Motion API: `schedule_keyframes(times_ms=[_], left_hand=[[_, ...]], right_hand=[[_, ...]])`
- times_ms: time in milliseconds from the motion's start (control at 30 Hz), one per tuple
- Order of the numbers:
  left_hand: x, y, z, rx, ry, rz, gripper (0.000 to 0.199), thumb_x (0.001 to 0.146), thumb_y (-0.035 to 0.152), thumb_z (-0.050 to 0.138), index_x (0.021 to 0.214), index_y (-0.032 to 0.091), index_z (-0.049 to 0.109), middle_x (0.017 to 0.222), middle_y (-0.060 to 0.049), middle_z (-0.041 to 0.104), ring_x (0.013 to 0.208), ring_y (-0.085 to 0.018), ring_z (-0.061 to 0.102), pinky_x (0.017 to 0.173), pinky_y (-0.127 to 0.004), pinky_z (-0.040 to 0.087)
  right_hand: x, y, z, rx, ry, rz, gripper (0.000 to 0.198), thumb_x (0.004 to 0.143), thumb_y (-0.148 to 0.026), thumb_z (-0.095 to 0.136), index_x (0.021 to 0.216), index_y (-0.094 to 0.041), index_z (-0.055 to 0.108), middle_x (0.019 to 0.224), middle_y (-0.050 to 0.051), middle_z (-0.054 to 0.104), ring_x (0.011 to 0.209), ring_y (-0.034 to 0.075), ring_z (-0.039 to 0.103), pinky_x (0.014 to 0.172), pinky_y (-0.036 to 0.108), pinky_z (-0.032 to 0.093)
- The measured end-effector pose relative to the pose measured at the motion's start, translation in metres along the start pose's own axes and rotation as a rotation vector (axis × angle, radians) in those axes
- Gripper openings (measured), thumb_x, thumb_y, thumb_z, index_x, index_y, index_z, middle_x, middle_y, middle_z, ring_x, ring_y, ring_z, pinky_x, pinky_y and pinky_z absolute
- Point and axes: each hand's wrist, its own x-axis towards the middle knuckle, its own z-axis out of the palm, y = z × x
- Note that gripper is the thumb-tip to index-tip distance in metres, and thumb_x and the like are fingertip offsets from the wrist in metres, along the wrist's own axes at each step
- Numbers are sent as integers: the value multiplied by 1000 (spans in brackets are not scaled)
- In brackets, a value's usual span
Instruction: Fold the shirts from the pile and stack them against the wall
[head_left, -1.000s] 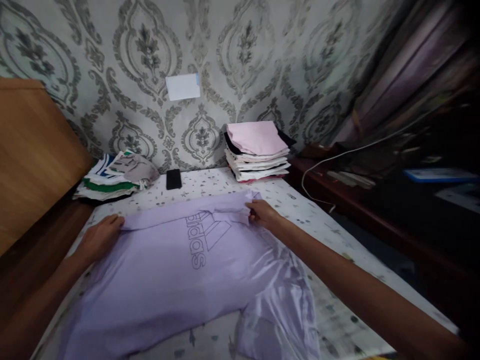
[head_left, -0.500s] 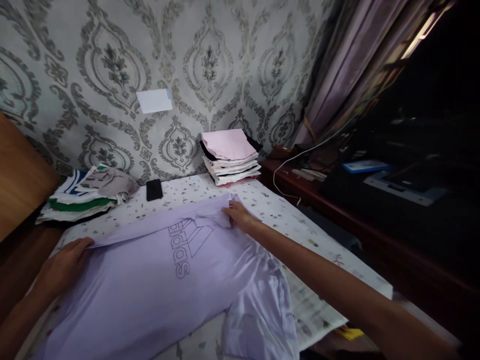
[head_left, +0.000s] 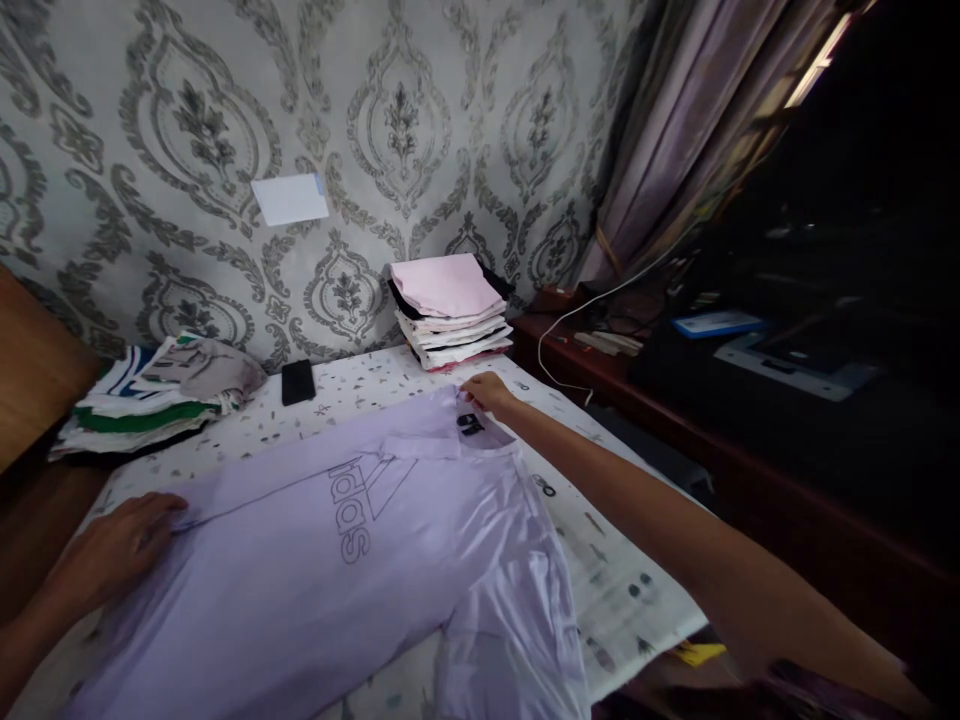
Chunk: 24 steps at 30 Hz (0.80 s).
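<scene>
A lavender T-shirt (head_left: 262, 570) with an outlined "adidas" print lies spread on the white patterned cloth, collar toward the right. A long fold runs along its far side. At the left end of this fold, my left hand (head_left: 124, 545) has its fingertips closed on the fabric. My right hand (head_left: 486, 392) pinches the shirt at the far side of the neck opening. Inside the collar a dark neck label (head_left: 470, 425) shows. The shiny near sleeve (head_left: 510, 630) hangs toward the table's front edge, and the far sleeve cannot be seen.
Behind the shirt stands a stack of folded clothes (head_left: 450, 320) with a pink one on top. Another clothes pile (head_left: 157, 395) is at the left, beside a black phone (head_left: 298, 382). A white cable (head_left: 547, 365) droops by the dark red furniture (head_left: 547, 330) on the right.
My right hand has drawn the neck edge away from me, so the collar opening and label now show. My left hand stays at the fold, lying slightly flatter.
</scene>
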Motion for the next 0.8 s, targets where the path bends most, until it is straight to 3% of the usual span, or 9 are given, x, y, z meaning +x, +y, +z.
schedule_keyframes(times_ms=[100, 200, 467, 800], left_hand=[[4, 23, -8, -44, 7, -42, 53, 85, 51, 31, 100, 24, 73, 107, -9, 76, 101, -29, 70, 94, -40, 54], [7, 41, -7, -50, 20, -54, 53, 86, 48, 31, 101, 20, 72, 108, -12, 75, 101, -30, 70, 93, -42, 54], [12, 45, 7, -119, 65, -4, 36, 82, 44, 39, 91, 23, 68, 100, -12, 74, 94, -29, 70, 87, -42, 56], [11, 48, 12, -131, 140, -52, 36, 78, 47, 34, 82, 29, 65, 88, -9, 73, 89, -31, 69, 87, -44, 55]], right_hand=[[25, -10, 6, -37, 16, 63, 25, 96, -34, 62, 112, -13, 64, 103, 6, 67, 82, 15, 66, 71, 31, 57], [43, -12, 16, -86, 5, 113, 35, 96, -37, 62, 123, -15, 61, 121, 9, 63, 103, 22, 65, 86, 42, 56], [71, -8, 25, -159, 39, 163, 34, 95, -36, 63, 122, -15, 62, 123, 9, 63, 105, 24, 64, 88, 43, 56], [64, 5, 16, -190, 71, -14, 30, 96, -35, 62, 118, -14, 63, 116, 8, 65, 97, 21, 66, 83, 40, 57]])
